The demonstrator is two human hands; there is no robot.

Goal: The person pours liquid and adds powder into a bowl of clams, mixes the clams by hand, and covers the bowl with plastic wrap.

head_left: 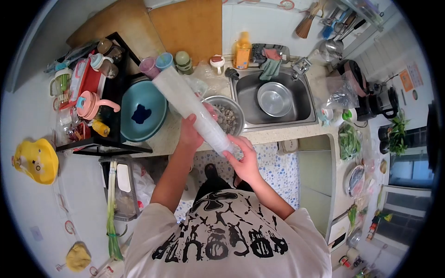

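A long roll of translucent white plastic film (194, 111) lies slantwise in front of me, held up above the counter's front edge. My left hand (190, 133) is wrapped round its middle from the left. My right hand (243, 158) grips the lower right end, thumb and fingers on either side. Whether the roll is cling film or bags I cannot tell. Partly covered by the roll, a metal bowl (238, 116) of small greyish pieces, perhaps shellfish, stands on the counter. Something pinkish (211, 110) shows just beyond the roll, partly hidden.
To the right is a sink (303, 99) with a metal basin (275, 99) in it. At left stand a teal basin (155, 104) and a black rack (104, 142) with jars and a pink kettle (95, 105). An orange bottle (242, 52) stands behind; bagged greens (348, 140) lie right.
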